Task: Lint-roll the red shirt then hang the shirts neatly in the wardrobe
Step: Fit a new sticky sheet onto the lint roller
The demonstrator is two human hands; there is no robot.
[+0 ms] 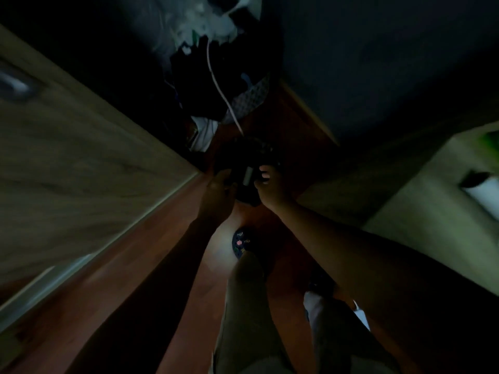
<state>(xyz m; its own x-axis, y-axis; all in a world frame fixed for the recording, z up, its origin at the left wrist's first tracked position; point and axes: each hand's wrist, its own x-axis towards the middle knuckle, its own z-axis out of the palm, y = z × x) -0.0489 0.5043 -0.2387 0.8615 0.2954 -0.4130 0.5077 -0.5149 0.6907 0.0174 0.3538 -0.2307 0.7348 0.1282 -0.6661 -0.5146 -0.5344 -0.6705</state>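
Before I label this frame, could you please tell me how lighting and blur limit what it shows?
Head view: heavily underexposed, so the dark bundle between the left hand and right hand is unreadable; head view: motion blur smears the pale wooden door; head view: the wide-angle lens slants the door's edges.

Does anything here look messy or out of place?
Yes. A jumbled heap of clothes lies beyond the hands rather than hanging, and a white cord trails across it. The left hand and right hand grip a dark garment. The picture is dark and blurred.
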